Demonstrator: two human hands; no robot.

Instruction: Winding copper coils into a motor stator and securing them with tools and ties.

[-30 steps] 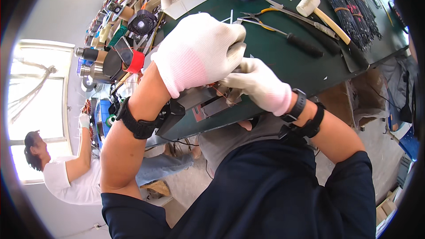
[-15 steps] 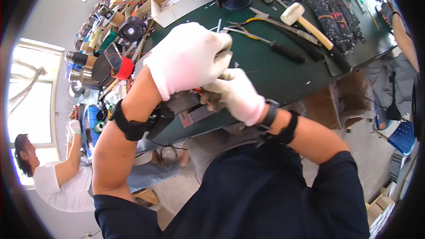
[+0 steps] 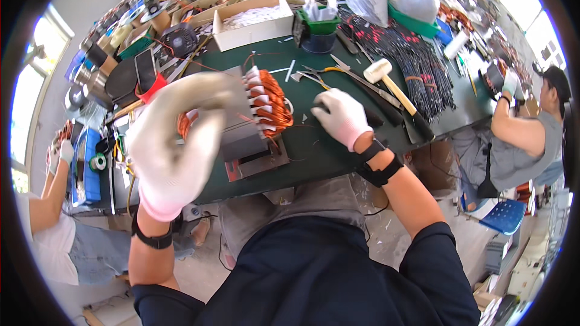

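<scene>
A motor stator [image 3: 238, 122] with a grey laminated core stands on the green bench before me. Orange copper windings [image 3: 269, 102] with white paper tabs bulge from its right end. My left hand [image 3: 181, 139], in a white glove and blurred by motion, is in front of the stator's left side. Its thumb and fingers are apart and nothing shows between them. To the stator's right, my gloved right hand [image 3: 343, 118] hovers low over the bench with bent fingers and a gap beside the thumb. Partly hidden behind it lies a screwdriver with a black handle [image 3: 374, 119].
Beyond lie pliers [image 3: 315, 75], a mallet [image 3: 393, 84] and a bundle of black sleeved leads [image 3: 426, 66]. A white box [image 3: 254, 24] of paper pieces and a green tub [image 3: 320, 24] stand further back. Two people work at either side.
My hands, close together over the work before, have parted; the left moved left and nearer, the right moved right. The stator is now uncovered. The view has swung, showing a co-worker at right.
</scene>
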